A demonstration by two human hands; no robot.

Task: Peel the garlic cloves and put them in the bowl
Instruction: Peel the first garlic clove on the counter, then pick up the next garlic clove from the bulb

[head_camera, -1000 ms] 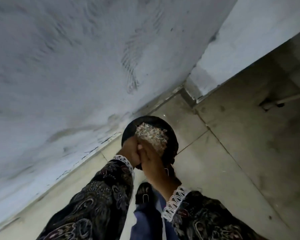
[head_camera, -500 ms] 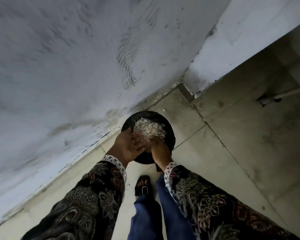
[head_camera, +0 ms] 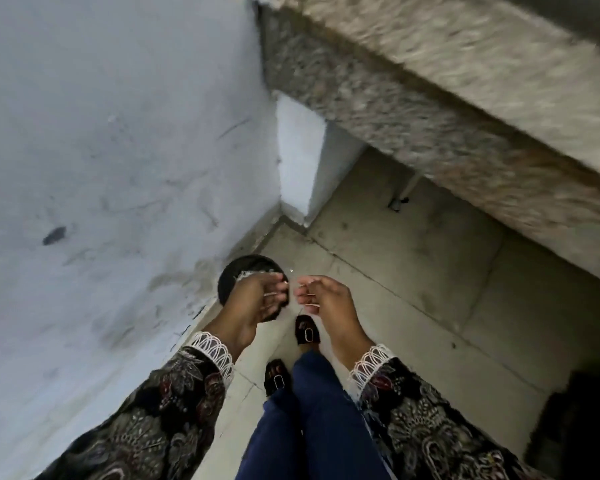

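Note:
A round black bin [head_camera: 232, 275] stands on the floor by the wall, and pale garlic skins [head_camera: 257, 273] show inside it at its far rim. My left hand [head_camera: 257, 299] hovers above the bin and covers most of it; its palm faces up, its fingers are loosely curled and it holds nothing. Just to the right, my right hand [head_camera: 323, 299] is held the same way, also without anything in it. The two hands do not touch. I see no garlic clove and no bowl.
A grey wall [head_camera: 118, 168] fills the left side. A granite counter edge [head_camera: 430, 109] juts out at the upper right, on a white pillar [head_camera: 302, 161]. My feet in black sandals [head_camera: 307, 330] stand on the tiled floor [head_camera: 430, 289]. A dark object [head_camera: 575, 427] sits at the bottom right.
Both hands were down at the bin on the heap of skins. They have lifted away and parted, and the view has pulled back, so the bin looks smaller.

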